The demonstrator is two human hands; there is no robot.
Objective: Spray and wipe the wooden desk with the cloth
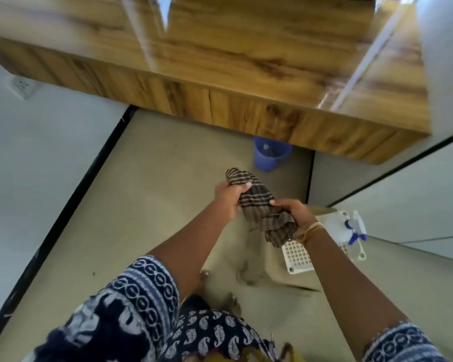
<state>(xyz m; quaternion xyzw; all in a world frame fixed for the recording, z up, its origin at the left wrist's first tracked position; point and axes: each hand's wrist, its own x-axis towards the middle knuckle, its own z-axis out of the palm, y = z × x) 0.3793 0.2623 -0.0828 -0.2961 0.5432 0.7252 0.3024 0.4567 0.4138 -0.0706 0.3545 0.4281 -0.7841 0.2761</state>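
I have both hands, left (226, 195) and right (294, 212), curled tight round the cloth (259, 205), bunching it to wipe the worktop (246, 56) at twelve o'clock.

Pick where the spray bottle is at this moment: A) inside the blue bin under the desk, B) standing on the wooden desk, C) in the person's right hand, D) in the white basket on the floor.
D: the spray bottle sits in the white basket on the floor, while the left hand and right hand both grip the striped cloth.
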